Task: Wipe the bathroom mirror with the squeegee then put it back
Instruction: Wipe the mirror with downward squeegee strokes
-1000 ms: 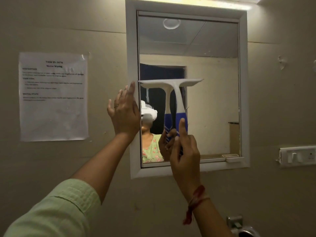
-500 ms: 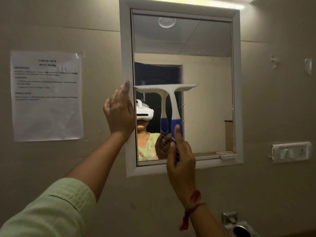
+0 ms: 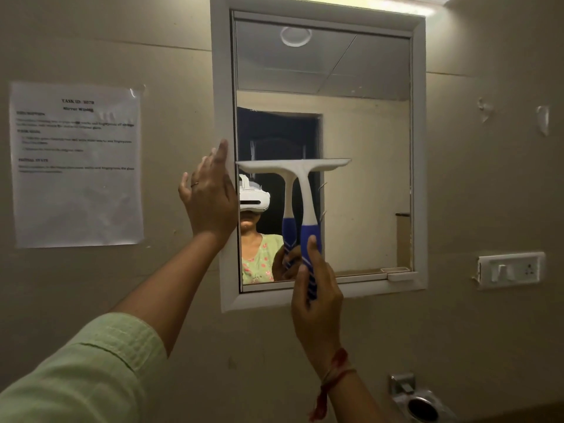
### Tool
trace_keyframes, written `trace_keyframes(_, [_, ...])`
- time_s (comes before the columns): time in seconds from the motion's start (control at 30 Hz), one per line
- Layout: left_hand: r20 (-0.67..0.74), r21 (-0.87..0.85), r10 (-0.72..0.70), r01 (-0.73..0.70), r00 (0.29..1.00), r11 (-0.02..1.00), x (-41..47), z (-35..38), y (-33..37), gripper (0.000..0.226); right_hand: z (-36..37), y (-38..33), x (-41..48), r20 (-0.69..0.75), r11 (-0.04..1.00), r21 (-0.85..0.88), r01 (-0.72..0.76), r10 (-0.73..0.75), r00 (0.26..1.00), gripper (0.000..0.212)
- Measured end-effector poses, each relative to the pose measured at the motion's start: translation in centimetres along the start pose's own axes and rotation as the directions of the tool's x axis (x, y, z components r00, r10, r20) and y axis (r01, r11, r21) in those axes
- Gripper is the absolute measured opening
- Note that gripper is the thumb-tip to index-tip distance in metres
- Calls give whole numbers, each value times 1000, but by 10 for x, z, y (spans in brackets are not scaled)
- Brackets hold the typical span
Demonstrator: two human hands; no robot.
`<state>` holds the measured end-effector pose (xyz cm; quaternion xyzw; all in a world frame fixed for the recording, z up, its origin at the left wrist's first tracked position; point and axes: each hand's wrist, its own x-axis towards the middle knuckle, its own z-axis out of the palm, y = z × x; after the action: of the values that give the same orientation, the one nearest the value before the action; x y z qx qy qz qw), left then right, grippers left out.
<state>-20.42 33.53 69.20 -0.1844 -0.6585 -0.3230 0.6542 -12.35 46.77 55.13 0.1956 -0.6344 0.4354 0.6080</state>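
A white squeegee (image 3: 305, 178) with a blue grip stands upright against the mirror (image 3: 366, 148), its blade level across the left half of the glass at about mid height. My right hand (image 3: 316, 296) is closed around the blue grip near the mirror's bottom edge, thumb up along it. My left hand (image 3: 210, 196) lies flat with fingers together on the mirror's white frame (image 3: 224, 71), on its left side. The glass reflects the squeegee, my hand and a person wearing a white headset.
A printed paper sheet (image 3: 76, 163) is taped to the wall left of the mirror. A white switch plate (image 3: 509, 270) sits on the wall at the right. A metal holder (image 3: 418, 401) is fixed low on the wall at the right.
The squeegee and my right hand have slid down the glass a little. My left hand stays on the left side of the frame.
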Motion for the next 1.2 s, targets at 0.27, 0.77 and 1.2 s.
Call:
trace_keyframes(0.27, [-7, 28, -3, 3, 1000, 1000, 0, 2, -2, 48, 7, -11, 51, 0, 999, -39, 0, 0, 1000, 43])
trace_keyframes(0.77, [-14, 13, -14, 14, 1000, 1000, -1, 1, -1, 46, 5, -11, 46, 5, 999, -47, -26, 27, 1000, 40])
trace_keyframes(1.2, [-9, 9, -8, 8, 1000, 1000, -1, 3, -3, 47, 0, -11, 31, 42, 998, 4, -64, 64, 997, 43])
